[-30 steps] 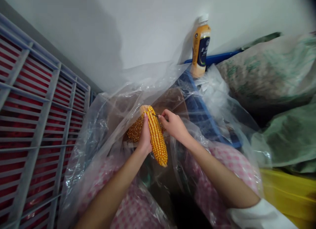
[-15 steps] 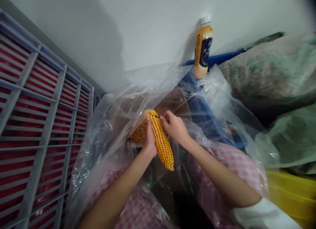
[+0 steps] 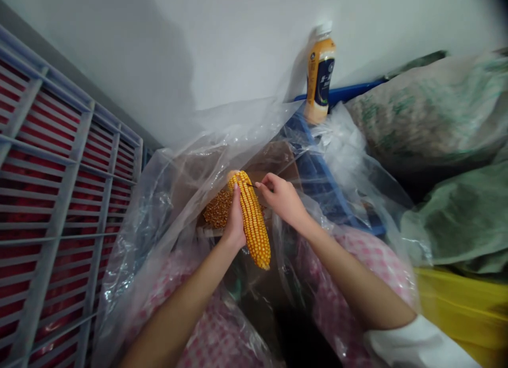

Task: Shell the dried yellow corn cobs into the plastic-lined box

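A yellow corn cob is gripped in my left hand, tilted with its narrow tip toward me and its pale butt end away. The thumb lies along its left side. My right hand pinches a thin dark pick, whose far end touches the kernels near the top of the cob. Much of the pick is hidden by the fingers, so its full shape cannot be made out. Beneath the cob, loose corn kernels lie heaped in a cardboard box lined with clear plastic.
A slatted plastic crate stands at the left. Clear plastic sheeting drapes over my lap and the box. To the right are a blue basket, a drink bottle, stuffed sacks and a yellow container.
The right hand has drawn slightly away from the cob, and more of the pick shows between fingers and kernels. The whole view has shifted a little.
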`<state>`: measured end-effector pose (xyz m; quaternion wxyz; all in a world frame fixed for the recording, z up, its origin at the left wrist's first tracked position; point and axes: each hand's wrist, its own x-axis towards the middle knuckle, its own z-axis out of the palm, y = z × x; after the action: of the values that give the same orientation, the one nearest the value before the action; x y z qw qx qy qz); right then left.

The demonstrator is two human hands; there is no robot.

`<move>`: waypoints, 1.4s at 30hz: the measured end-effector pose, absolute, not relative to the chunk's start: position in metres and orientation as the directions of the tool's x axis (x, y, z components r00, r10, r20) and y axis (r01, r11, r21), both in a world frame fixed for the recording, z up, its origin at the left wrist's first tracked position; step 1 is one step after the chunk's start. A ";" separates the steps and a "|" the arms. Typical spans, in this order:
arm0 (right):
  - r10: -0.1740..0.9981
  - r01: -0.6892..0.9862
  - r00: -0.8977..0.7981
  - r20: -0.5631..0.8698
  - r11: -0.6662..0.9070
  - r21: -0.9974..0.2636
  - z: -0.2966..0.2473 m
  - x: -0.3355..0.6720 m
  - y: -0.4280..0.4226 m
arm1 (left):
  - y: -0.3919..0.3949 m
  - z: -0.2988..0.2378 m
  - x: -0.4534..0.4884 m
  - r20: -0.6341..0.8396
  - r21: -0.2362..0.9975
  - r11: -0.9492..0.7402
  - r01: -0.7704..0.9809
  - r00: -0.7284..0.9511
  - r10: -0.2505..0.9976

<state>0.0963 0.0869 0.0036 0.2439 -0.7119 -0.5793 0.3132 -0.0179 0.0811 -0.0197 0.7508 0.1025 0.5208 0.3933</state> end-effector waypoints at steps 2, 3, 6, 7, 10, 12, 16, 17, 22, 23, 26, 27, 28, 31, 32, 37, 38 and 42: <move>0.974 0.643 0.181 -0.136 -0.222 -0.733 0.001 0.092 0.085 | 0.083 -0.019 -0.019 -0.706 0.558 0.665 -0.497 0.137 0.695; 0.972 0.623 0.196 -0.129 -0.225 -0.749 0.000 0.091 0.084 | 0.083 -0.019 -0.019 -0.712 0.553 0.663 -0.504 0.128 0.691; 0.968 0.564 0.196 -0.157 -0.243 -0.789 0.000 0.091 0.085 | 0.085 -0.020 -0.022 -0.733 0.540 0.667 -0.513 0.103 0.673; 0.967 0.565 0.187 -0.173 -0.250 -0.787 0.001 0.093 0.086 | 0.085 -0.020 -0.022 -0.736 0.537 0.670 -0.513 0.102 0.669; 0.969 0.619 0.132 -0.207 -0.244 -0.747 0.007 0.102 0.089 | 0.085 -0.021 -0.023 -0.731 0.552 0.671 -0.495 0.098 0.675; 0.971 0.647 0.076 -0.227 -0.221 -0.730 0.013 0.108 0.090 | 0.085 -0.021 -0.023 -0.730 0.578 0.674 -0.460 0.077 0.679; 0.966 0.634 -0.015 -0.258 -0.191 -0.750 0.019 0.117 0.090 | 0.088 -0.019 -0.024 -0.722 0.611 0.677 -0.410 0.061 0.689; 0.964 0.627 -0.026 -0.266 -0.191 -0.756 0.020 0.118 0.090 | 0.088 -0.018 -0.024 -0.720 0.615 0.680 -0.400 0.068 0.691; 0.957 0.597 -0.049 -0.285 -0.200 -0.776 0.021 0.124 0.091 | 0.091 -0.015 -0.025 -0.718 0.632 0.694 -0.345 0.075 0.692; 0.957 0.591 -0.051 -0.286 -0.202 -0.781 0.021 0.125 0.091 | 0.091 -0.014 -0.025 -0.716 0.633 0.693 -0.345 0.079 0.694; 0.954 0.562 -0.058 -0.294 -0.213 -0.800 0.023 0.127 0.091 | 0.092 -0.012 -0.025 -0.705 0.640 0.687 -0.345 0.091 0.703; 0.953 0.554 -0.059 -0.297 -0.217 -0.804 0.024 0.128 0.091 | 0.092 -0.012 -0.025 -0.702 0.646 0.684 -0.340 0.087 0.707; 0.952 0.549 -0.061 -0.299 -0.218 -0.807 0.025 0.128 0.091 | 0.092 -0.011 -0.025 -0.700 0.651 0.682 -0.333 0.083 0.709; 0.948 0.550 -0.063 -0.311 -0.227 -0.804 0.026 0.129 0.092 | 0.091 -0.012 -0.024 -0.705 0.652 0.688 -0.318 0.078 0.705; 0.946 0.548 -0.067 -0.317 -0.231 -0.804 0.026 0.130 0.092 | 0.091 -0.012 -0.024 -0.704 0.653 0.687 -0.319 0.079 0.705; 0.941 0.554 -0.097 -0.325 -0.220 -0.803 0.027 0.136 0.092 | 0.090 -0.016 -0.023 -0.689 0.666 0.681 -0.305 0.097 0.718; 0.941 0.555 -0.096 -0.325 -0.221 -0.802 0.028 0.137 0.091 | 0.090 -0.016 -0.023 -0.690 0.668 0.683 -0.296 0.099 0.717; 0.938 0.554 -0.095 -0.333 -0.228 -0.801 0.029 0.140 0.090 | 0.089 -0.016 -0.023 -0.689 0.675 0.684 -0.277 0.096 0.719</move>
<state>0.1400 0.0898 0.0286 0.2114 -0.6387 -0.5840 0.4542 -0.0228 0.0891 -0.0156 0.7150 0.1922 0.5751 0.3480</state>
